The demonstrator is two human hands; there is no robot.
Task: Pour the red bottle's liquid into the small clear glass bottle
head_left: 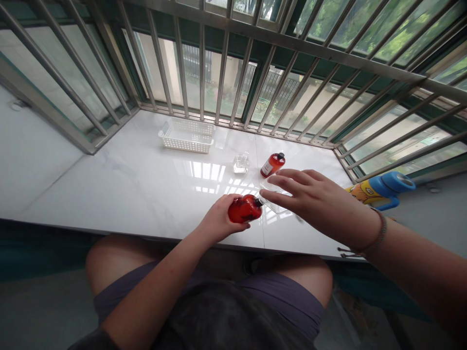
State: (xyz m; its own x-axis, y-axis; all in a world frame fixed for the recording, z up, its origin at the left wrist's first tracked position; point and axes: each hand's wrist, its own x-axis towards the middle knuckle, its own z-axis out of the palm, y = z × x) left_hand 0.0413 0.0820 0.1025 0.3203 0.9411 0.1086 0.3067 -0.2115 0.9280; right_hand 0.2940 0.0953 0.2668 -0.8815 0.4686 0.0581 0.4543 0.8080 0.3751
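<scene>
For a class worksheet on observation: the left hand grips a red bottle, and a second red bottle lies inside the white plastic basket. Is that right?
Not quite: the second red bottle lies on the white counter, outside the white plastic basket, as the head view shows. The left hand does grip a red bottle.

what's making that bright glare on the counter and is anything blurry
In the head view, daylight from the barred window mirrors as bright pane-shaped glare on the glossy marble counter, beside the red bottle in the left hand; wide-angle distortion bows the bars toward the edges; the right hand looks only slightly soft, with no heavy blur.
</scene>
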